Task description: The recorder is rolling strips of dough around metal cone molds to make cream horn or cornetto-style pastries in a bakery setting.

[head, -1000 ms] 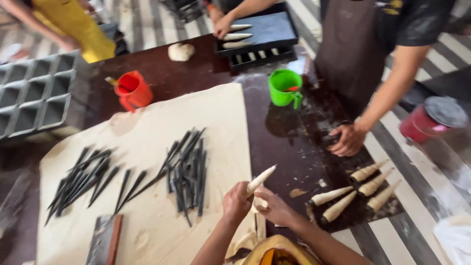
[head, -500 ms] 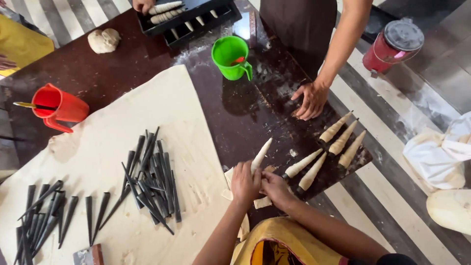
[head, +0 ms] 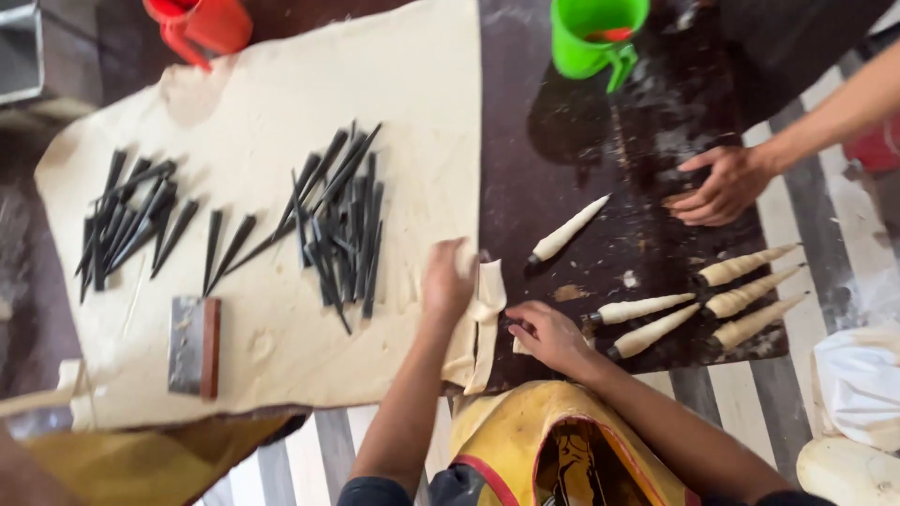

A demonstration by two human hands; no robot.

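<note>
My left hand (head: 446,281) rests on the right edge of a rolled-out dough sheet (head: 272,103), fingers curled onto a cut dough strip (head: 486,323) that hangs along that edge. My right hand (head: 547,334) presses on the dark table (head: 562,178) next to the strip, fingers bent over something small and dark that I cannot make out. A dough-wrapped cone (head: 568,230) lies loose on the table just beyond both hands. Several more wrapped cones (head: 727,305) lie in a group to the right.
Piles of black metal cone moulds (head: 337,215) lie on the dough, more moulds (head: 131,220) to the left. A dough scraper (head: 194,347) sits near the front edge. A green cup (head: 592,36) and red cup (head: 202,23) stand at the back. Another person's hand (head: 722,183) rests on the table.
The wrapped cone that my hands held now lies on the table. My left hand has moved onto the dough sheet's edge and my right hand down to the table. The camera has shifted closer.
</note>
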